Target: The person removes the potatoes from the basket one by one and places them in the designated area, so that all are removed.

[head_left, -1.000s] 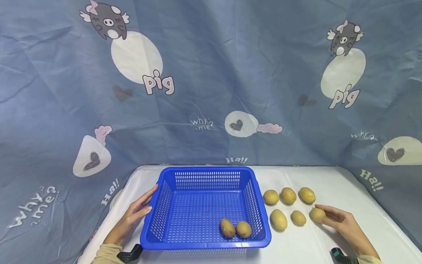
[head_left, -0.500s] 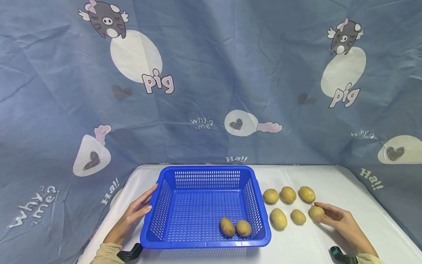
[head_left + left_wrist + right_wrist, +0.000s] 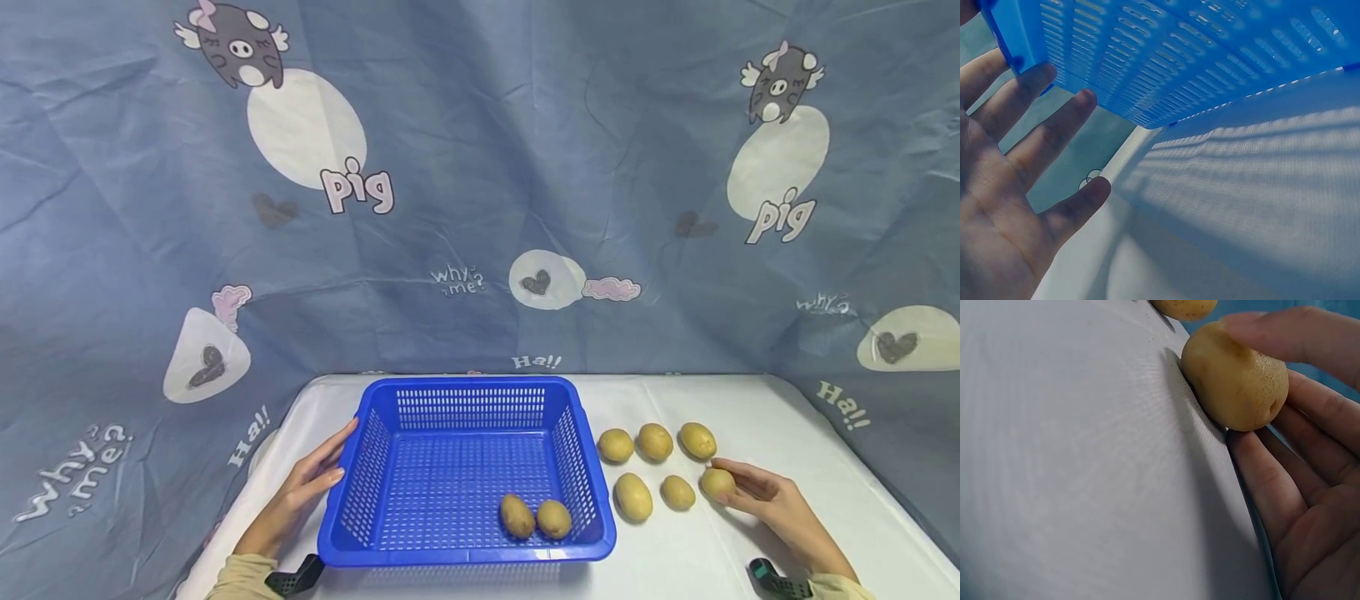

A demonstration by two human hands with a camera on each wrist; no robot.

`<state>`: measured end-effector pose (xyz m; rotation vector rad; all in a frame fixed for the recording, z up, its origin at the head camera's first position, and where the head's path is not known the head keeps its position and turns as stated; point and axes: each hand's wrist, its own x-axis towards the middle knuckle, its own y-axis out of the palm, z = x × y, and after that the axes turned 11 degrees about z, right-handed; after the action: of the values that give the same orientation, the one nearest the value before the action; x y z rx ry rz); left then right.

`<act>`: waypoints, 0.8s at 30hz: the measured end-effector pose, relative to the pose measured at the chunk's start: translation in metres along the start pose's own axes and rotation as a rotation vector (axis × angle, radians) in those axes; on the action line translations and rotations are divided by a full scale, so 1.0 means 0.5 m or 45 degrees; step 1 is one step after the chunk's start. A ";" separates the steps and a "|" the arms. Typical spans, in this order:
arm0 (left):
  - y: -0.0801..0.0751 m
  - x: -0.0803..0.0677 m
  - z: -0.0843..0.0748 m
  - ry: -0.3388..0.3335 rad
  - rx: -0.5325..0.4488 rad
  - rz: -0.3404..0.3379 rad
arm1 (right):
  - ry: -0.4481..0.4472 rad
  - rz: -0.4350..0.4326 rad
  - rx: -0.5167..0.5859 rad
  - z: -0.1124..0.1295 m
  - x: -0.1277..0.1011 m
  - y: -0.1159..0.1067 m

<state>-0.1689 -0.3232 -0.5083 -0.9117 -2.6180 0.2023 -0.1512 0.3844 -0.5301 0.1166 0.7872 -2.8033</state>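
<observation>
At the table's right side my right hand (image 3: 780,504) pinches a small yellow potato (image 3: 716,484) between thumb and fingers. In the right wrist view that potato (image 3: 1235,381) sits at or very near the white cloth, with a finger over its upper side. My left hand (image 3: 294,493) is beside the left wall of a blue plastic basket (image 3: 468,556), its fingers extended. The left wrist view has these fingers spread, some tips against the slotted wall (image 3: 1166,62). Inside the basket, at its near right, lie two potatoes, one longish (image 3: 517,516) and one rounder (image 3: 554,519).
Between basket and right hand, several potatoes lie in two rough rows, among them a far one (image 3: 697,440) and a larger near one (image 3: 633,497). White cloth (image 3: 667,567) covers the table. A blue printed curtain (image 3: 480,167) hangs behind and at both sides.
My right hand has shifted slightly left and away from me, the pinched potato moving with it. The left hand and basket stay in place.
</observation>
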 end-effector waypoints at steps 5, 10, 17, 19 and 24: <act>-0.001 -0.002 0.002 0.003 -0.007 0.008 | 0.050 0.001 0.004 0.002 -0.004 -0.002; -0.001 -0.006 0.004 -0.031 -0.019 -0.009 | 0.023 -0.006 0.034 0.002 -0.003 -0.003; -0.003 -0.007 0.005 0.001 -0.004 0.000 | 0.042 -0.031 0.024 0.004 -0.008 -0.012; -0.002 -0.005 0.002 -0.002 -0.006 -0.007 | 0.064 -0.051 -0.002 0.006 -0.010 -0.015; 0.002 0.001 -0.005 0.017 0.000 -0.002 | 0.021 -0.121 -0.078 0.013 -0.016 -0.026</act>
<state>-0.1679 -0.3221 -0.5062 -0.9075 -2.6066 0.1950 -0.1464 0.3934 -0.5168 0.0939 0.9040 -2.8672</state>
